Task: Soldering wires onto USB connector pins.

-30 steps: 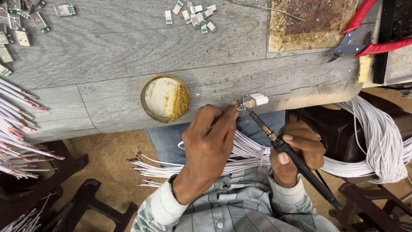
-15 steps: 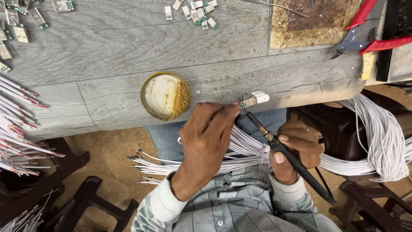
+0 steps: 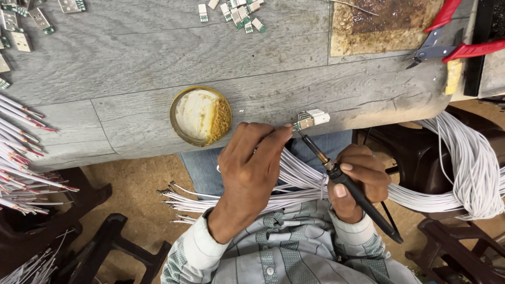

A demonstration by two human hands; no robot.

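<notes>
A small white-and-metal plug connector (image 3: 312,119) lies at the grey wooden table's (image 3: 131,58) near edge, pinched by the left hand (image 3: 252,163), while the right hand (image 3: 357,181) grips a black soldering iron (image 3: 347,184) touching it, beside a round flux tin (image 3: 201,115).

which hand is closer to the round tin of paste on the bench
Left. The left hand lies just right of and below the round tin. The right hand, holding the soldering iron, is farther right.

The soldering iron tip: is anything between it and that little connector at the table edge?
Nothing visible. The soldering iron, in the right hand, points straight at the connector, which the left hand steadies from the side.
</notes>
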